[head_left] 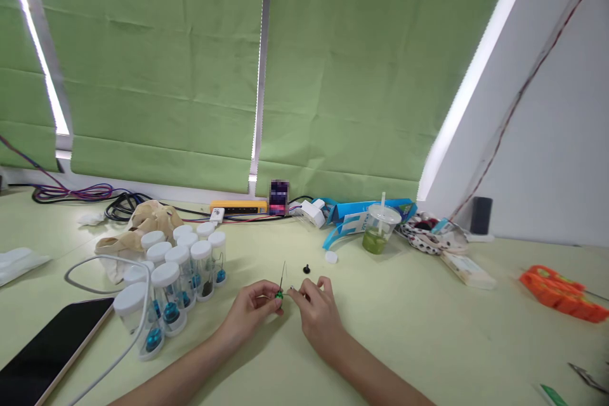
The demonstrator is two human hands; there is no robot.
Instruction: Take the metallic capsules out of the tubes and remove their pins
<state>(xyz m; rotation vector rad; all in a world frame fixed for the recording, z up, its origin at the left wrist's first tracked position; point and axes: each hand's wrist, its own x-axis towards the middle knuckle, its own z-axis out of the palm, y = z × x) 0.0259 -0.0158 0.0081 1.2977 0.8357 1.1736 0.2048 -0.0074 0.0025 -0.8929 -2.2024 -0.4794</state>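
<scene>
- lidded jars [177, 255] stand clustered leftward, apparently leaving elbow room.
- the right hand [318, 316] curls just beside the left; whether it grasps anything, i cannot tell.
- the left hand [248, 312] pinches the green piece [279, 296], presumably steadying its upright wire [282, 278].

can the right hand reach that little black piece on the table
Probably yes: the black piece sits just beyond the right hand, with nothing visible between them, though that hand is busy beside the green piece in the left hand.
</scene>
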